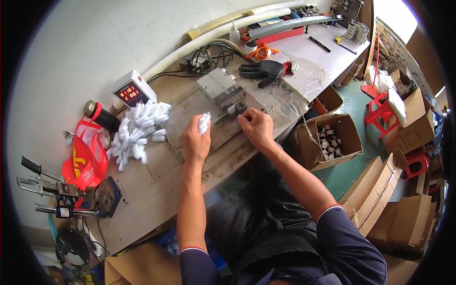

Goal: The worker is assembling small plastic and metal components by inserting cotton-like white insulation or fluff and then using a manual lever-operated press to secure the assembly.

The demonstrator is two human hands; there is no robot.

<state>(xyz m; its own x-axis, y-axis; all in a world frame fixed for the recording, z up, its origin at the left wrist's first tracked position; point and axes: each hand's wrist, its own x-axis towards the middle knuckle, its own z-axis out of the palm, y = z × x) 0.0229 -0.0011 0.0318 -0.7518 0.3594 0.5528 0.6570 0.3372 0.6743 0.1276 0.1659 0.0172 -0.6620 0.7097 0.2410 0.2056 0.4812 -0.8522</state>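
My left hand [194,142] is closed around a small white bristle brush [204,123], whose tip pokes out above the fingers. Just to the right, my right hand [259,128] has its fingers pinched together beside the dark clamp end [237,109] of a metal fixture. What those fingers grip, if anything, is hidden. The fixture's grey metal block [219,84] sits on a worn metal plate [183,114] on the bench. To the left of my left hand lies a heap of white brushes [134,133] with twisted wire stems.
A counter box with red digits [134,90], a dark flask [101,116], a red bag [87,154] and a toggle clamp [71,192] stand left. A black glove [263,71] and cables [221,52] lie behind the fixture. Cardboard boxes [304,145] and red stools [380,114] are right.
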